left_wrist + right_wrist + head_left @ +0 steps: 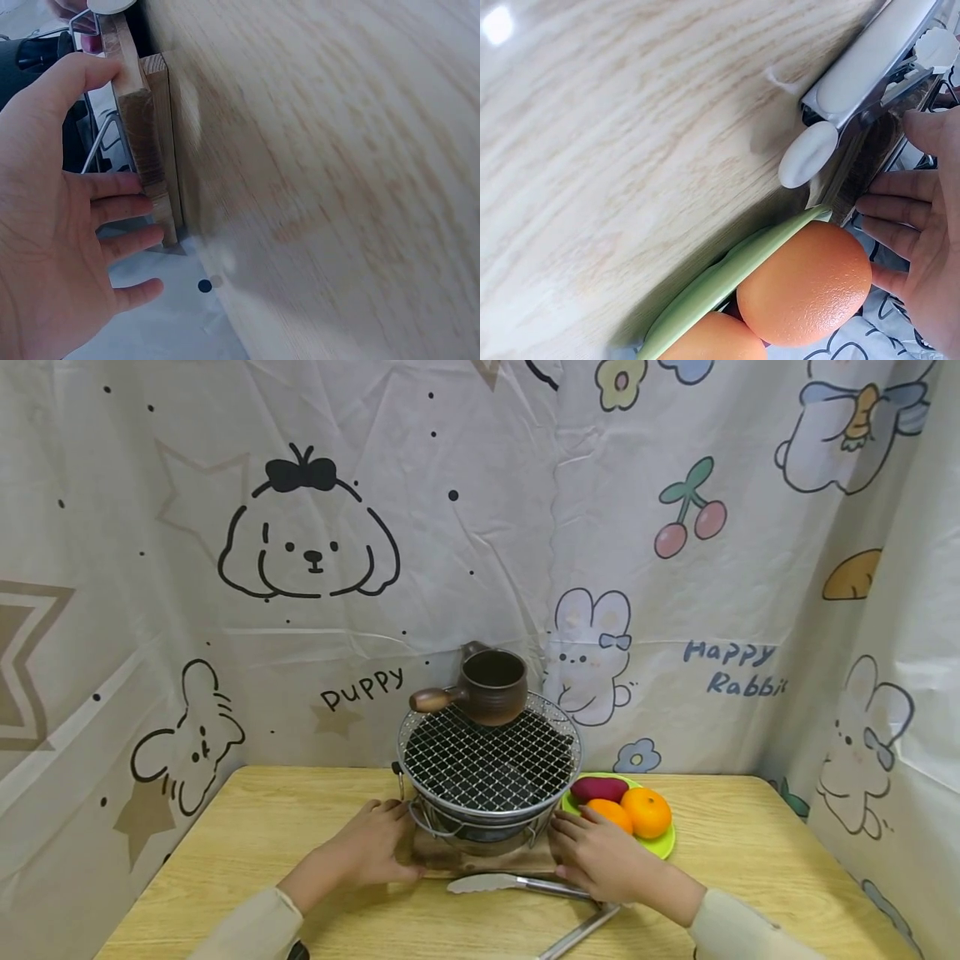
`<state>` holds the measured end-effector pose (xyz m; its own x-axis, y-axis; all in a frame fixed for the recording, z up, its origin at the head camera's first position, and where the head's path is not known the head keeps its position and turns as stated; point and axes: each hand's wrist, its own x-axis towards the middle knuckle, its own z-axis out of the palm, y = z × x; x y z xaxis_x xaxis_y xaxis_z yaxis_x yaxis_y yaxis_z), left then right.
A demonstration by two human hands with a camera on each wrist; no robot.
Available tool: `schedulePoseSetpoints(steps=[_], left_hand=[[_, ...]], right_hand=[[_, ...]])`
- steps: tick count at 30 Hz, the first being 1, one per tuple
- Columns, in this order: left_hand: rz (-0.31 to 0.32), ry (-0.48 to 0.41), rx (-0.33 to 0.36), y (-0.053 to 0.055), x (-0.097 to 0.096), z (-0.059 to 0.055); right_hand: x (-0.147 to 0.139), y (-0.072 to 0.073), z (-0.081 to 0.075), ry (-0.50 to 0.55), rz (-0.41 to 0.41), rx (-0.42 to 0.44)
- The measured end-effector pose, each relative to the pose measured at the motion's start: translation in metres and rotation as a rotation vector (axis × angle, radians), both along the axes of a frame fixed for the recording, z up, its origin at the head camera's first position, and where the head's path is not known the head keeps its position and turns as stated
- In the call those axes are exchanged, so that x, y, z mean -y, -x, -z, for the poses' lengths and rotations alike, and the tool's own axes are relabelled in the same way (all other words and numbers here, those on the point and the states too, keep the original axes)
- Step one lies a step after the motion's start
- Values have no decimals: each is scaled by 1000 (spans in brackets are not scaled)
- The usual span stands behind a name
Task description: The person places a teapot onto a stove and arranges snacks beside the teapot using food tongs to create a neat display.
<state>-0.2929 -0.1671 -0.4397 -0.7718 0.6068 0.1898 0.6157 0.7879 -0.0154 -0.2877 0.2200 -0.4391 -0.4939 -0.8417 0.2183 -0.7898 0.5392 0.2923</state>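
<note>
A round grill with a wire mesh (487, 768) stands on a wooden base (487, 860). On its far side sits a brown pot (495, 697) with a wooden handle. My left hand (378, 843) is at the base's left end. In the left wrist view, its thumb and extended fingertips touch the wooden edge (142, 135), and the little finger sticks out free. My right hand (607, 856) reaches the base's right end, fingers fairly straight, fingertips against the wood in the right wrist view. Metal tongs (543, 885) lie in front of the base, partly under my right hand.
Beside my right hand is a green plate (663, 846) with two oranges (647, 812) and a purple sweet potato (598, 789). One orange (810, 285) comes close to that hand's little finger. A printed cloth (450, 568) hangs behind the wooden table (300, 802).
</note>
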Motion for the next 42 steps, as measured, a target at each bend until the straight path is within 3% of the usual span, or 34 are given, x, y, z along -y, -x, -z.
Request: schedulePoseSetpoints(steps=[16,42], left_hand=[[5,17,-37,1,-1,2],[29,26,-120,2,0,11]], right_hand=[[-3,0,-1,-13,-8,-54],[-7,6,-1,14,-42,-67]])
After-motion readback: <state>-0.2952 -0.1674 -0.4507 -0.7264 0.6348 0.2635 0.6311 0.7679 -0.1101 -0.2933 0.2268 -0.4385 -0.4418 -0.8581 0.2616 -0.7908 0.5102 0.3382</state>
